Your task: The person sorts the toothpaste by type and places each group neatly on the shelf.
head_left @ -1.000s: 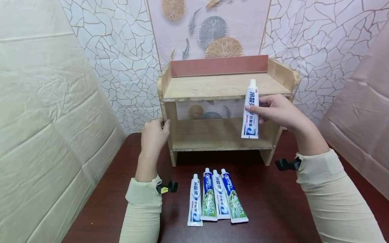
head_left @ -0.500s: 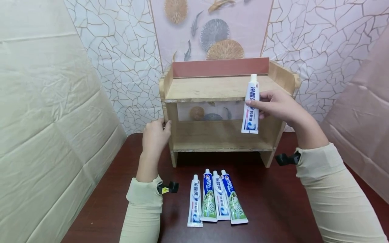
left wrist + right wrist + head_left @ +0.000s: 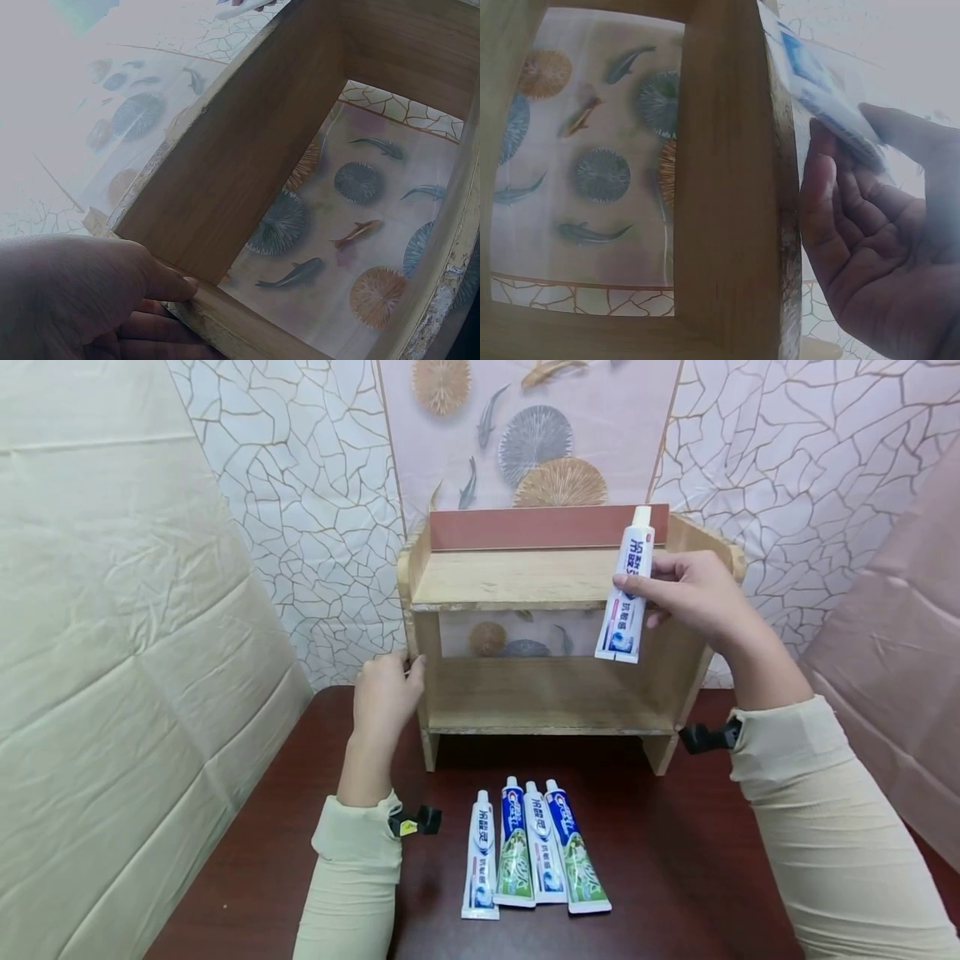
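Note:
My right hand (image 3: 693, 597) pinches a white toothpaste tube (image 3: 628, 602) between thumb and fingers, cap up and slightly tilted, in front of the upper board at the shelf's right end. In the right wrist view the same tube (image 3: 832, 90) appears beside the board's front edge. My left hand (image 3: 386, 693) grips the left side panel of the wooden shelf (image 3: 540, 693); the left wrist view has the thumb (image 3: 169, 281) lying on the panel's edge. On the table below lie two white toothpaste tubes (image 3: 482, 860) and two blue-and-green Crest tubes (image 3: 516, 852), side by side with caps toward the shelf.
The two-level shelf stands on a dark red table (image 3: 675, 877), with a reddish back strip (image 3: 525, 528) along its top. Behind it hangs a patterned backdrop (image 3: 300, 527). Pale cloth (image 3: 135, 652) closes off the left side, pinkish cloth (image 3: 885, 652) the right.
My right hand has lifted the white toothpaste tube higher, its cap now overlapping the reddish strip, and the tube leans more to the right. The left hand keeps its grip on the shelf.

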